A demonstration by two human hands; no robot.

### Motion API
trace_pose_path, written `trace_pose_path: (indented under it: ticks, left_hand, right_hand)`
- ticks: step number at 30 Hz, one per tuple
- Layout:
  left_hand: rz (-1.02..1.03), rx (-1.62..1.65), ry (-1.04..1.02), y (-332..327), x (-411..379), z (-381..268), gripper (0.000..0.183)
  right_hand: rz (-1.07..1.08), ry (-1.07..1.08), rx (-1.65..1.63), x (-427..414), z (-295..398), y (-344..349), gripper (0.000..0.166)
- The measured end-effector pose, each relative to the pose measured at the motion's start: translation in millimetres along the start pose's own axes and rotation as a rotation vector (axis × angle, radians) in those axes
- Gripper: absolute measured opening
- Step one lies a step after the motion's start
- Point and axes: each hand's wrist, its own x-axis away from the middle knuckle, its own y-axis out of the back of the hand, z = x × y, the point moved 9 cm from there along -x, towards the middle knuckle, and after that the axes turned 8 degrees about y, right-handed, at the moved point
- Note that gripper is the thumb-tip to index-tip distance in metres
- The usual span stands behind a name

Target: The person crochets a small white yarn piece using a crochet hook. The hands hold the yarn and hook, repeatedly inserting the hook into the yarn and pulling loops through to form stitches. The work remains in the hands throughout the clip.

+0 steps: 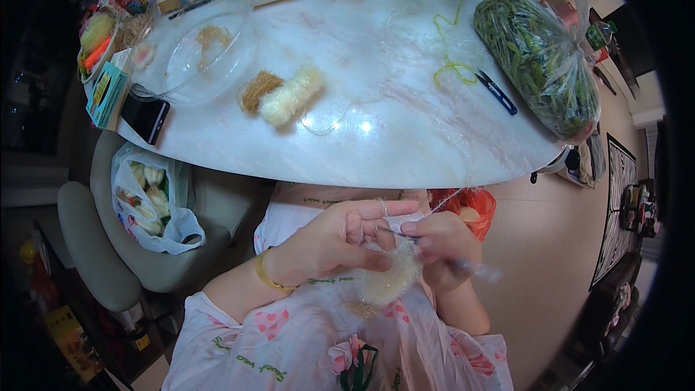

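Observation:
My left hand (pixel 347 239) pinches a fuzzy cream crocheted piece (pixel 388 277) between thumb and fingers, with a strand of yarn looped round the fingers. My right hand (pixel 448 244) grips a crochet hook (pixel 399 232) whose thin metal shaft points left to the top of the piece; its handle end is blurred. A tan fuzzy part (pixel 361 309) hangs under the cream one. On the marble-look table lie a cream fuzzy yarn roll (pixel 292 96) and a tan yarn bundle (pixel 260 89), touching. Dark thread snips (pixel 497 92) lie near a loose green yarn strand (pixel 448 60).
A plastic bag of green vegetables (pixel 537 60) stands on the table's right. A clear plastic lid or tray (pixel 206 65), a smartphone (pixel 145 118) and card packs (pixel 108 92) are at left. A white bag of crocheted pieces (pixel 157 228) rests on the chair; a red bag (pixel 483 212) is beyond my right hand.

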Motion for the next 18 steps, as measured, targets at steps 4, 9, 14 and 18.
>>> trace_pose_path:
  ticks: [4, 9, 14, 18]
  left_hand:
    - [0.021, -0.006, 0.009, 4, 1, 1, 0.071]
    - [-0.187, -0.276, -0.164, 8, -1, -9, 0.069]
    - [-0.295, -0.222, -0.148, 15, -2, -7, 0.068]
    - [-0.225, -0.111, -0.153, 13, -4, -7, 0.062]
  right_hand:
    - [-0.357, -0.478, -0.601, 21, -42, 11, 0.017]
    - [0.054, -0.185, 0.148, -2, -10, 4, 0.013]
    - [0.234, 0.124, 0.538, -5, 15, -17, 0.016]
    - [-0.182, -0.547, -0.479, 19, -45, -4, 0.011]
